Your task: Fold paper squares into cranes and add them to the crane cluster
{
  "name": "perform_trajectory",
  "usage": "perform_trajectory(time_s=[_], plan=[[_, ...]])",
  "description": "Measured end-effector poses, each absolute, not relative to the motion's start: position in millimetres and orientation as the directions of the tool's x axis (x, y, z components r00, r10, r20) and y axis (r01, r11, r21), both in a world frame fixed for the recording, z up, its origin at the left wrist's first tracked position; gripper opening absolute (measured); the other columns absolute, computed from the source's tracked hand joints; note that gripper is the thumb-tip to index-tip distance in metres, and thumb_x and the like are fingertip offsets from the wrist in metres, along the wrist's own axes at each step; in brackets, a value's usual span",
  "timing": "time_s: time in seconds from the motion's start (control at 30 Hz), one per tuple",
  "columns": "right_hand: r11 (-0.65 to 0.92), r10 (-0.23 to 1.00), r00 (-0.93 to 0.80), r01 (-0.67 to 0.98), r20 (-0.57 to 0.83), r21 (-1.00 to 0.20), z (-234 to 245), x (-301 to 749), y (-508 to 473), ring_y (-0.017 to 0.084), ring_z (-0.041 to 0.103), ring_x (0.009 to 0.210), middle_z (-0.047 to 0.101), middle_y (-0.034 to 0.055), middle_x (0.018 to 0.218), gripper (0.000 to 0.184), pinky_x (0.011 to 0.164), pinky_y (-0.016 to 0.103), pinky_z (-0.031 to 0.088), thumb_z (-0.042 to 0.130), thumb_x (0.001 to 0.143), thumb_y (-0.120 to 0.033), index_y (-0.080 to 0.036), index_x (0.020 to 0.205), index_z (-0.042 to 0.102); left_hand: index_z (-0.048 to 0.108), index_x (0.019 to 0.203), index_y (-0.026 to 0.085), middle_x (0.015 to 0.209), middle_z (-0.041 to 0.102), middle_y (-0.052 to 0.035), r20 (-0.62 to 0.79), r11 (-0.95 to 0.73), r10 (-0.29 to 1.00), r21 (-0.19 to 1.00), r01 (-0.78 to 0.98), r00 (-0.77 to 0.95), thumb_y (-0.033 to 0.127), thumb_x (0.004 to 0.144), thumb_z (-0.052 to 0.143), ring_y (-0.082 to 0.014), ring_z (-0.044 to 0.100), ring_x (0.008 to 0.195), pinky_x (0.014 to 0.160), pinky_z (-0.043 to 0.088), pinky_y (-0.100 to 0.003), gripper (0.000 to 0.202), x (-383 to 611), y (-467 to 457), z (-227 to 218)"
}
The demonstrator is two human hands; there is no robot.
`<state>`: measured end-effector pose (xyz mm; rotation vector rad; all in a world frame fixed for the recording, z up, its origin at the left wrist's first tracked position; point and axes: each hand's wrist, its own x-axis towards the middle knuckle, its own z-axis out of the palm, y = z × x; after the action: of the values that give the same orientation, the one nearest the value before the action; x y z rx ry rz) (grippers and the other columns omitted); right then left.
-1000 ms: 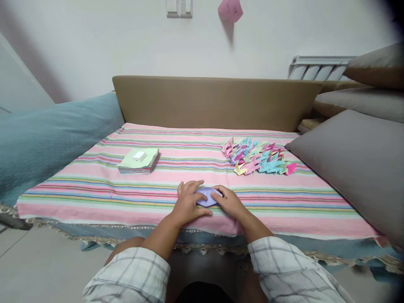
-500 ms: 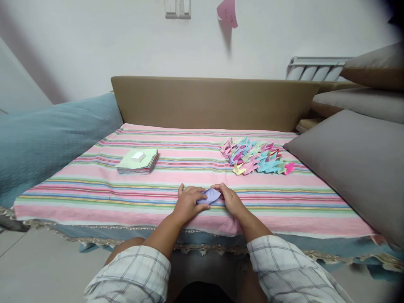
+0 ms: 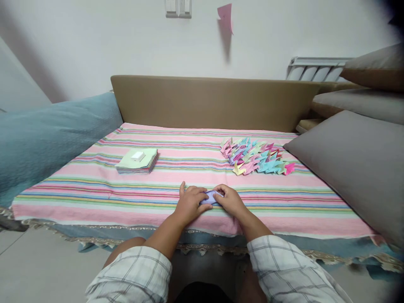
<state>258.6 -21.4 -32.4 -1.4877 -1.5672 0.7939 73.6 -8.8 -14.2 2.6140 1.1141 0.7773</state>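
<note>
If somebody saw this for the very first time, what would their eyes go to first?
Probably the bright crowd of folded paper shapes, pink, blue, purple and yellow, on the striped cloth beyond the right hand. Next might come the small purple paper, low in the middle, with fingers of the right hand and the left hand on it. Over on the left, a small white block sits on a paper stack.
</note>
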Motion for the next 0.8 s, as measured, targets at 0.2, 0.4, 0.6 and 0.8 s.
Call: perform_trajectory(time_s=[0.2, 0.4, 0.6, 0.8], plan=[[0.085, 0.991, 0.041, 0.513, 0.124, -0.854, -30.2, 261.1, -21.0, 0.017, 0.060, 0.073, 0.066, 0.0026, 0.079, 0.021, 0.069, 0.029, 0.046, 0.056, 0.071, -0.028, -0.017, 0.088, 0.062, 0.067, 0.080, 0.028, 0.110, 0.066, -0.0004, 0.398, -0.681, 0.730, 0.359, 0.638, 0.555, 0.037, 0.082, 0.057, -0.0208, 0.054, 0.102, 0.106, 0.002, -0.058, 0.014, 77.5, -10.5, -15.5], [0.036, 0.997, 0.047, 0.423, 0.062, -0.905, -28.7, 262.2, -19.6, 0.016, 0.061, 0.070, 0.066, 0.0024, 0.077, 0.022, 0.065, 0.027, 0.047, 0.058, 0.070, -0.030, -0.017, 0.088, 0.062, 0.067, 0.077, 0.027, 0.109, 0.066, -0.0004, 0.388, -0.660, 0.749, 0.367, 0.655, 0.537, 0.034, 0.080, 0.059, -0.0214, 0.054, 0.102, 0.106, 0.002, -0.058, 0.011, 79.1, -11.4, -15.7], [-0.001, 0.998, 0.063, 0.404, 0.027, -0.915, -27.4, 262.8, -19.1, 0.014, 0.059, 0.062, 0.064, -0.0002, 0.069, 0.018, 0.058, 0.025, 0.045, 0.060, 0.067, -0.030, -0.018, 0.080, 0.061, 0.066, 0.078, 0.027, 0.108, 0.067, -0.0002, 0.390, -0.645, 0.761, 0.379, 0.663, 0.518, 0.034, 0.079, 0.059, -0.0215, 0.055, 0.101, 0.106, 0.002, -0.058, 0.010, 81.2, -13.3, -14.4], [-0.005, 0.995, 0.088, 0.452, 0.039, -0.892, -27.2, 263.2, -18.8, 0.014, 0.058, 0.061, 0.064, -0.0007, 0.067, 0.014, 0.060, 0.026, 0.045, 0.055, 0.069, -0.025, -0.018, 0.079, 0.062, 0.064, 0.076, 0.025, 0.106, 0.067, -0.0005, 0.391, -0.631, 0.773, 0.382, 0.675, 0.500, 0.032, 0.079, 0.060, -0.0218, 0.055, 0.101, 0.107, 0.003, -0.057, 0.008, 83.8, -13.6, -17.9]])
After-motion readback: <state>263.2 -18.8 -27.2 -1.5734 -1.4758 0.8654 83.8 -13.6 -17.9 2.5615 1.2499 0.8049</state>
